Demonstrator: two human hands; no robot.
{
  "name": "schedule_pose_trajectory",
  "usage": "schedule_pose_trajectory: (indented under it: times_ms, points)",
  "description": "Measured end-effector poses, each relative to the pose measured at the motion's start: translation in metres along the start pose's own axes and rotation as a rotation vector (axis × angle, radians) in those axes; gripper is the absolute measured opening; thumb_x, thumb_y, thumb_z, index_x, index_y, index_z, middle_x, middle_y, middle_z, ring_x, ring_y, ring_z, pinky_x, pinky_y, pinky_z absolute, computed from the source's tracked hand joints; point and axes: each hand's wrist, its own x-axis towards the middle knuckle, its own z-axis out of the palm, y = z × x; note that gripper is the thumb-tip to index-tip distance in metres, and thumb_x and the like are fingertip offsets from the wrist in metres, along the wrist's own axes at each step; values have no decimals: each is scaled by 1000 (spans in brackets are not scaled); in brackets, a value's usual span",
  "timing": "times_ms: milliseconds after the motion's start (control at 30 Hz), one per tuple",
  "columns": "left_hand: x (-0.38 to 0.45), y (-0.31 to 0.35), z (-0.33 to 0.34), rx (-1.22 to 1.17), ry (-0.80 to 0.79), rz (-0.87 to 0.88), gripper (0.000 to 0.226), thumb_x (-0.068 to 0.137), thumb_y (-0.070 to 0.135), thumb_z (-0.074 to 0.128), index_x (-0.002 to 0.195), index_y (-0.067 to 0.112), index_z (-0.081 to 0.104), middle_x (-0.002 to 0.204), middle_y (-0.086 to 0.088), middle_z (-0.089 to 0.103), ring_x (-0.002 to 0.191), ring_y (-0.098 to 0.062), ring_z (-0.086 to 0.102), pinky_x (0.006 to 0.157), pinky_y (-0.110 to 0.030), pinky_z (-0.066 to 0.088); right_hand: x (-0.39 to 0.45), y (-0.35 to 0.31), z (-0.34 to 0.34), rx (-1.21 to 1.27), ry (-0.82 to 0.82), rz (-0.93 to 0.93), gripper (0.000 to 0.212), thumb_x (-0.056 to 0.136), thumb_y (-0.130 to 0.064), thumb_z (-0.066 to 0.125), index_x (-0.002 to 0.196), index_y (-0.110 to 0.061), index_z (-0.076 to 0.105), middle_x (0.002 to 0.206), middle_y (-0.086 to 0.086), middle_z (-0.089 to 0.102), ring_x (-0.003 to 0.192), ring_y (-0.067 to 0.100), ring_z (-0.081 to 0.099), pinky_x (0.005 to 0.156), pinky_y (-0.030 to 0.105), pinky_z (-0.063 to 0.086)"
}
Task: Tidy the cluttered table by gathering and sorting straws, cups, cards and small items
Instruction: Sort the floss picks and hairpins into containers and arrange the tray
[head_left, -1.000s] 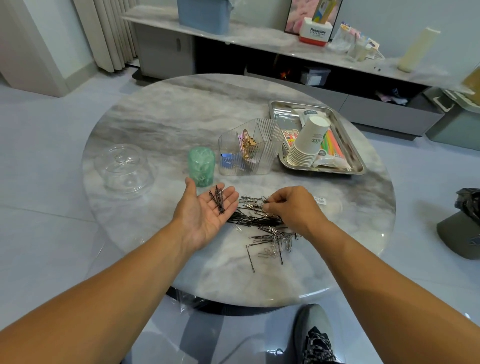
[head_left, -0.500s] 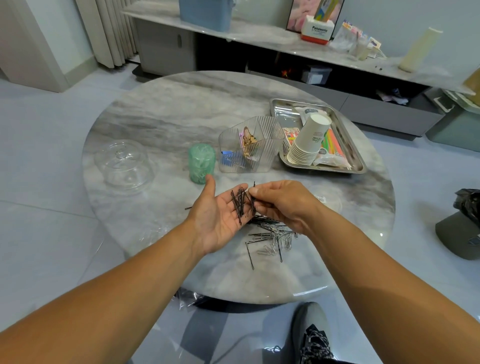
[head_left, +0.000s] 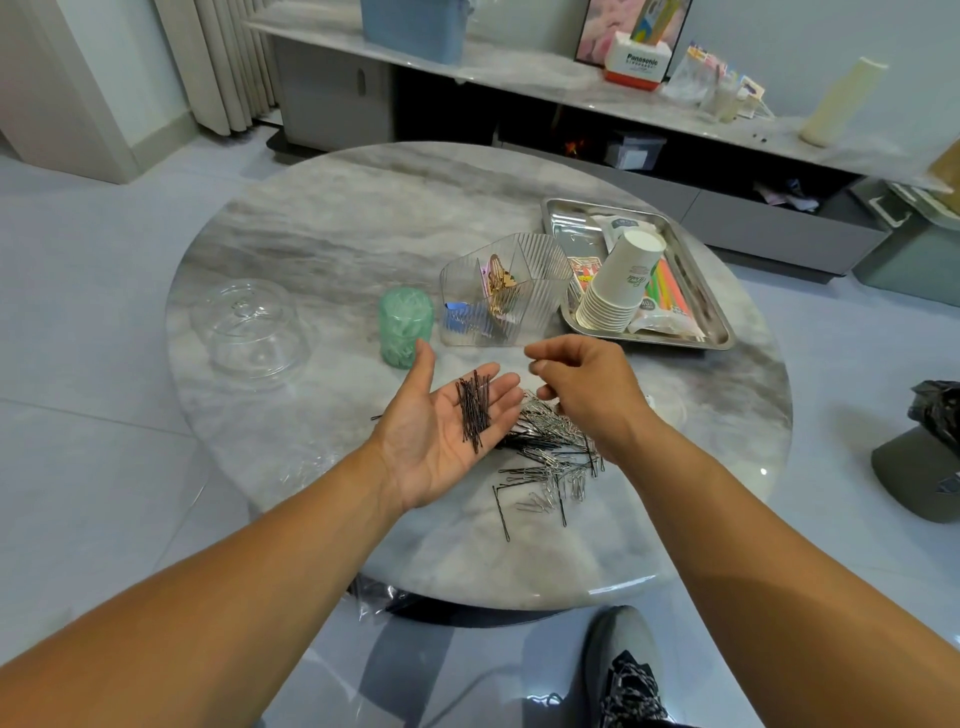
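Observation:
My left hand (head_left: 434, 447) lies palm up over the round marble table (head_left: 337, 234), fingers straight, with a small bundle of black hairpins (head_left: 474, 410) resting across them. My right hand (head_left: 587, 389) hovers just right of it, fingers loosely curled, with nothing visible between them. Under and beside my right hand lies a mixed pile of black hairpins and silver paper clips (head_left: 550, 452). A stack of paper cups (head_left: 618, 286) and coloured straws (head_left: 670, 291) lie in a steel tray (head_left: 722, 335).
A ribbed clear organizer (head_left: 540, 260) holding clips stands behind my hands, a green lidded jar (head_left: 405, 327) to its left and a clear dome lid (head_left: 249, 327) farther left. A loose hairpin (head_left: 501, 512) lies near the front edge. My shoe (head_left: 623, 670) shows below.
My right hand picked pins from the pile, laid them in my left palm, then drew back up and right with nothing in it. The bundle in my left palm has grown.

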Motion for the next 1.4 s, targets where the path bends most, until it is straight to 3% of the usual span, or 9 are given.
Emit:
schedule_pose_trajectory:
  times_ms: [167, 267, 367, 467, 667, 833, 1033, 1233, 1400]
  points:
    - [0, 7, -3, 6, 23, 28, 86, 92, 75, 38, 133, 2, 59, 106, -14, 72, 81, -21, 70, 72, -31, 61, 0, 14, -12, -367, -225, 36, 16, 81, -12, 84, 91, -20, 74, 80, 0, 71, 67, 12, 60, 68, 32, 54]
    - [3, 14, -8, 36, 84, 44, 79, 94, 75, 37, 125, 8, 63, 74, 0, 56, 55, -9, 47, 48, -19, 40, -3, 19, -9, -618, -367, 65, 37, 70, -27, 93, 101, -26, 72, 81, -11, 63, 69, 6, 57, 65, 23, 45]
    - [7, 23, -13, 38, 168, 72, 60, 95, 71, 40, 101, 15, 61, 59, 6, 34, 43, -7, 26, 42, -19, 18, -6, 24, -3, -794, -345, -15, 54, 68, -40, 92, 114, -36, 65, 89, -17, 55, 85, 8, 57, 75, 28, 46]
    - [7, 28, -17, 5, 233, 87, 49, 98, 64, 43, 83, 18, 51, 52, 7, 27, 37, -7, 22, 36, -19, 14, -8, 31, 4, -766, -262, -70, 48, 70, -41, 90, 112, -33, 68, 93, -12, 59, 91, 14, 61, 78, 31, 50]
    - [11, 26, -24, -123, 322, 88, 38, 109, 40, 38, 81, 16, 49, 51, 4, 41, 41, -10, 47, 43, -18, 43, -2, 35, 6, -851, -187, -77, 15, 82, -33, 82, 80, -25, 70, 85, -5, 69, 86, 19, 64, 78, 33, 50]
    - [9, 19, -19, -139, 246, 59, 51, 108, 47, 36, 103, 4, 61, 80, -14, 71, 77, -31, 75, 70, -41, 63, 0, 36, 7, -983, -183, -162, 17, 91, -31, 71, 81, -18, 68, 85, 1, 67, 83, 25, 61, 72, 34, 38]
    - [12, 11, -11, -38, 221, 8, 61, 104, 56, 38, 116, 1, 60, 97, -21, 74, 91, -34, 75, 79, -46, 62, 3, 32, -5, -350, -74, 35, 12, 94, -26, 73, 85, -17, 69, 75, 0, 67, 66, 15, 61, 66, 35, 58]
    - [17, 1, -4, 58, 209, -22, 56, 105, 52, 39, 115, 1, 61, 109, -22, 72, 103, -33, 71, 83, -42, 60, 3, 21, -8, 40, -105, 250, 11, 95, -20, 71, 91, -10, 73, 65, -2, 62, 57, 8, 50, 44, 18, 40]
    - [13, -6, -1, 130, 207, -17, 24, 101, 25, 59, 108, 2, 64, 100, -18, 73, 101, -29, 71, 85, -37, 59, 0, 19, -5, 297, -228, 411, 8, 99, -11, 64, 97, -6, 69, 72, 1, 64, 53, 4, 48, 41, 14, 35]
